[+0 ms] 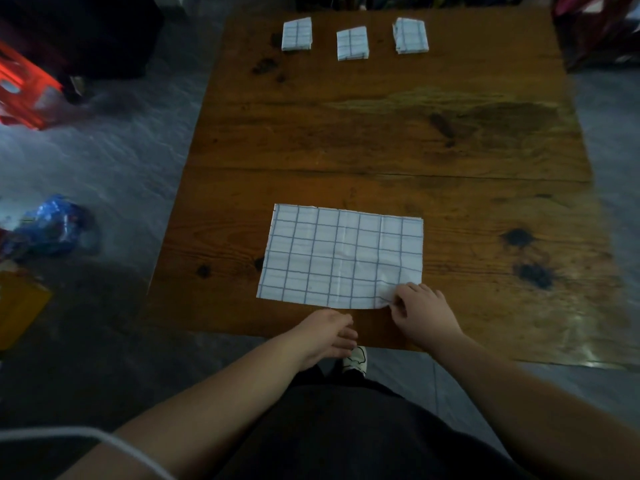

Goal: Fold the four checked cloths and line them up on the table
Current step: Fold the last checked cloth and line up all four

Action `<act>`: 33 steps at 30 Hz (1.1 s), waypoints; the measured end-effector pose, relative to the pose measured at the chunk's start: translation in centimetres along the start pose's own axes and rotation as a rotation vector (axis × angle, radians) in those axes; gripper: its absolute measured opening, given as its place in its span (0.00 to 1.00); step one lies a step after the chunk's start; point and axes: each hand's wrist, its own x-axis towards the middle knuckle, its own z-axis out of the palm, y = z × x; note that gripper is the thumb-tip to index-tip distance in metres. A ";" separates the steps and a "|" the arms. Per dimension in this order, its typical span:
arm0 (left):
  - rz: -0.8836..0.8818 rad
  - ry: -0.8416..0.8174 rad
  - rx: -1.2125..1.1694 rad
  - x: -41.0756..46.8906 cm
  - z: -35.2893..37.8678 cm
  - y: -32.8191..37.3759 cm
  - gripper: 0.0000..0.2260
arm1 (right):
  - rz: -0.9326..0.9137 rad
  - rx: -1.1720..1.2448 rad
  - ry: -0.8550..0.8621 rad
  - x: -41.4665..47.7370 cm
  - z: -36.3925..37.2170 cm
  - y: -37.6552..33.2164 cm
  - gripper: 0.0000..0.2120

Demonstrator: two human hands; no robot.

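The unfolded cloth (341, 258) lies flat on the near half of the table (381, 133), a little in from the near edge. Our right hand (420, 311) reaches in from the right and pinches its near right corner between thumb and fingers, and the corner is slightly rumpled there. Our left hand (329, 332) hangs over the near edge just short of the cloth, with fingers loosely curled and holding nothing.

Three folded cloths sit in a row along the far edge: left (296, 33), middle (352, 43) and right (411, 35), each apart from the next. Bare wood separates them from the open cloth. On the floor to the left we see a red crate (24, 88) and a blue bag (55, 225).

The open cloth's long axis runs left to right, about parallel to the near edge. The folded ones point their long sides away from us.
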 end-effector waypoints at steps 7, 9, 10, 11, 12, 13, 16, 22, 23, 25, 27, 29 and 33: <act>0.025 -0.049 -0.441 0.9 1.2 -0.1 0.15 | -0.175 0.092 0.072 -1.6 0.4 -4.8 0.06; 0.034 0.028 -0.603 0.9 0.9 0.3 0.14 | -0.288 0.021 0.086 -1.6 1.0 -5.6 0.09; 0.039 0.079 -0.652 0.9 0.5 0.5 0.12 | -0.339 -0.029 0.105 -1.6 1.3 -5.9 0.10; 0.044 0.117 -0.686 0.9 0.0 0.7 0.11 | -0.382 -0.066 0.125 -1.6 1.5 -5.9 0.11; 0.055 0.140 -0.708 0.8 -0.4 0.8 0.11 | -0.415 -0.082 0.137 -1.5 1.7 -5.9 0.13; 0.070 0.156 -0.728 0.6 -1.0 0.8 0.11 | -0.440 -0.080 0.138 -1.4 1.8 -5.7 0.16; 0.111 0.190 -0.746 0.2 -2.8 0.7 0.10 | -0.452 -0.102 0.093 -1.0 1.9 -5.0 0.30; 0.103 0.149 -0.636 -1.3 -6.2 -0.3 0.12 | -0.490 -0.163 0.028 1.1 1.7 -5.1 0.36; 0.102 0.139 -0.588 -1.7 -6.7 -0.6 0.11 | -0.489 -0.160 0.022 1.5 1.6 -5.3 0.36; 0.095 0.130 -0.503 -2.1 -7.8 -1.2 0.10 | -0.503 -0.163 0.005 2.3 1.3 -5.6 0.35; 0.085 0.158 -0.454 -2.3 -9.0 -1.7 0.11 | -0.538 -0.190 -0.022 2.8 1.1 -5.4 0.34; 0.073 0.207 -0.430 -2.2 -10.1 -2.2 0.12 | -0.568 -0.232 -0.022 2.9 1.1 -4.8 0.36; 0.080 0.312 -0.365 -1.5 -11.4 -2.4 0.13 | -0.633 -0.249 0.040 1.7 1.9 -4.0 0.29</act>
